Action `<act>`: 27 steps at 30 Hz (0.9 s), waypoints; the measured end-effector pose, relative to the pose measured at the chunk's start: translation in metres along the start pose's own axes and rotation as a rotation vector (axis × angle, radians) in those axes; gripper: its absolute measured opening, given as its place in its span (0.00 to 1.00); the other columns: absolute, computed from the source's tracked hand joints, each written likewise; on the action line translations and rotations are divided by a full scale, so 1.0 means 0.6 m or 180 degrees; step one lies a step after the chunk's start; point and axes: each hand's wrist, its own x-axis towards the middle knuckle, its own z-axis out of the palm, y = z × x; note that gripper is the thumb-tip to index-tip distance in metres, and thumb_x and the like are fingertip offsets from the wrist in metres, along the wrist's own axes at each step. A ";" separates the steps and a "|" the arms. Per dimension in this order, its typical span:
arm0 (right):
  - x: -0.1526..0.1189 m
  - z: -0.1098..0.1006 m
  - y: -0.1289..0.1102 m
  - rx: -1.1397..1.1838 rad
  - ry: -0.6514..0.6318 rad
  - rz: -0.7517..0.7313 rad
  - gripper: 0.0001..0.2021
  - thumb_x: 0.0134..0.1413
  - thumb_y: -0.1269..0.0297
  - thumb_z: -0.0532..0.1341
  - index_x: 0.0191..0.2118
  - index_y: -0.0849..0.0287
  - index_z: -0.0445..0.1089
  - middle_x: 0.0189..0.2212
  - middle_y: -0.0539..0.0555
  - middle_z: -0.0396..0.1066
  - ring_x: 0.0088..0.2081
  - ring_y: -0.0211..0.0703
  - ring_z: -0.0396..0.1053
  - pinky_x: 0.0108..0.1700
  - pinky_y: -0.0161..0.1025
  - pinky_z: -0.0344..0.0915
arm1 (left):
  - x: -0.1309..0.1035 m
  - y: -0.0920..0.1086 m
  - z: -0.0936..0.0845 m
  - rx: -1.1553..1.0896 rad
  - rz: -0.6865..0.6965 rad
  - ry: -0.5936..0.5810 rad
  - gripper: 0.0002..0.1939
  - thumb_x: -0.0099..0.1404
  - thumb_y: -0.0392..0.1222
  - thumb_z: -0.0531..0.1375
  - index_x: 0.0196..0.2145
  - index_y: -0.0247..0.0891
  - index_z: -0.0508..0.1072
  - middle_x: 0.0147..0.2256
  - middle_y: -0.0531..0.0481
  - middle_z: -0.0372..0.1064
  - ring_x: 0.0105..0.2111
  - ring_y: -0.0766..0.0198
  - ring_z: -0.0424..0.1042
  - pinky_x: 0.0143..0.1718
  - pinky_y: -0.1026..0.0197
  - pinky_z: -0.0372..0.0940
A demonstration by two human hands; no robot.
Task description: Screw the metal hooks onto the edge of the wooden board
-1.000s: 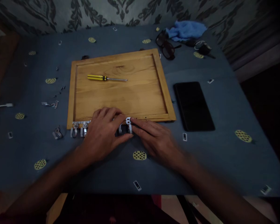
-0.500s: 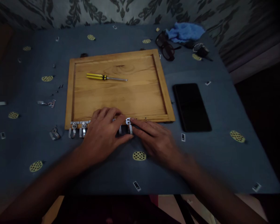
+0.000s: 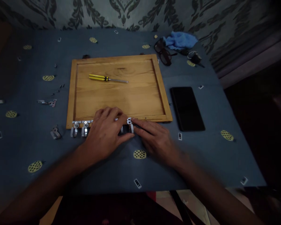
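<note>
A wooden panel with a raised frame [image 3: 167, 103] lies on the table, with silver metal hooks [image 3: 85, 128] lined up along its near edge. Both of my hands meet at one metal hook [image 3: 129, 121] right of the middle of that edge. My left hand [image 3: 106, 131] is curled over the edge, its thumb at the hook's lower end; it hides part of the row. From the other side, the fingertips of my right hand [image 3: 156, 139] press on the same hook. A yellow-and-black screwdriver [image 3: 107, 78] rests on the panel, pointing right.
Left of the panel are a loose hook [image 3: 55, 132], another metal piece [image 3: 47, 102] and several small screws [image 3: 58, 91]. A black phone [image 3: 187, 108] lies to the right. Sunglasses [image 3: 165, 53], a blue cloth [image 3: 181, 40] and keys [image 3: 194, 57] are at the back right.
The camera view has shifted slightly. Both hands stay at the same hook, with hardly any movement against the panel.
</note>
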 end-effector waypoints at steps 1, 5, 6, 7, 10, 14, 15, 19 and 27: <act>0.000 0.000 0.000 -0.0005 0.0004 -0.0002 0.25 0.62 0.79 0.57 0.62 0.55 0.71 0.61 0.60 0.74 0.53 0.52 0.76 0.53 0.53 0.76 | 0.000 0.000 0.000 0.0007 -0.0001 0.0003 0.18 0.68 0.53 0.65 0.49 0.39 0.75 0.49 0.42 0.73 0.49 0.47 0.69 0.51 0.44 0.64; 0.001 0.000 0.000 -0.0022 0.0032 -0.0024 0.23 0.63 0.79 0.58 0.60 0.56 0.73 0.60 0.60 0.74 0.54 0.52 0.76 0.53 0.52 0.76 | 0.000 -0.001 0.001 0.0040 0.0010 0.0004 0.18 0.67 0.53 0.66 0.48 0.38 0.75 0.49 0.42 0.73 0.49 0.46 0.69 0.50 0.44 0.65; 0.002 0.000 0.000 -0.0026 0.0031 -0.0020 0.22 0.63 0.78 0.58 0.60 0.56 0.73 0.60 0.60 0.74 0.54 0.51 0.76 0.53 0.52 0.76 | 0.000 -0.001 0.001 0.0047 0.0015 0.0002 0.19 0.67 0.53 0.66 0.48 0.38 0.75 0.49 0.42 0.73 0.48 0.46 0.69 0.50 0.44 0.65; 0.003 0.000 -0.001 -0.0032 0.0041 -0.0027 0.22 0.63 0.78 0.57 0.59 0.56 0.74 0.60 0.60 0.75 0.53 0.51 0.76 0.53 0.52 0.76 | 0.001 -0.001 0.001 0.0050 0.0018 0.0000 0.19 0.67 0.53 0.66 0.48 0.38 0.75 0.49 0.42 0.73 0.48 0.46 0.69 0.50 0.43 0.65; 0.005 -0.001 -0.003 -0.0094 0.0087 -0.0057 0.19 0.64 0.78 0.57 0.56 0.59 0.75 0.59 0.61 0.75 0.52 0.51 0.77 0.50 0.51 0.77 | 0.001 -0.002 0.001 0.0034 0.0011 -0.0004 0.19 0.66 0.53 0.66 0.48 0.38 0.75 0.49 0.42 0.73 0.49 0.45 0.69 0.50 0.43 0.65; 0.007 -0.003 -0.006 -0.0162 0.0113 -0.0069 0.18 0.64 0.78 0.57 0.55 0.60 0.75 0.58 0.60 0.76 0.51 0.51 0.78 0.50 0.50 0.77 | 0.000 -0.001 0.001 -0.0001 0.0021 -0.0013 0.19 0.67 0.52 0.65 0.49 0.38 0.75 0.49 0.42 0.73 0.49 0.46 0.69 0.51 0.42 0.65; 0.007 -0.004 -0.006 -0.0163 0.0115 -0.0077 0.18 0.65 0.78 0.57 0.55 0.61 0.75 0.58 0.61 0.76 0.51 0.51 0.78 0.50 0.50 0.77 | 0.000 -0.001 0.000 0.0004 0.0022 -0.0013 0.18 0.67 0.52 0.65 0.49 0.38 0.75 0.49 0.42 0.73 0.49 0.46 0.69 0.50 0.42 0.65; 0.006 -0.004 -0.004 -0.0133 0.0126 -0.0122 0.17 0.65 0.77 0.56 0.55 0.62 0.74 0.58 0.62 0.76 0.51 0.52 0.78 0.50 0.51 0.78 | 0.001 0.000 0.001 0.0035 0.0024 0.0006 0.18 0.67 0.52 0.65 0.48 0.38 0.75 0.49 0.41 0.73 0.49 0.45 0.69 0.50 0.42 0.65; 0.004 -0.001 -0.004 -0.0111 0.0122 -0.0087 0.17 0.66 0.76 0.56 0.56 0.61 0.73 0.58 0.61 0.75 0.52 0.52 0.77 0.50 0.51 0.78 | -0.001 0.000 -0.010 0.0059 0.0002 -0.0009 0.20 0.67 0.54 0.65 0.49 0.38 0.74 0.50 0.42 0.73 0.49 0.46 0.71 0.52 0.44 0.66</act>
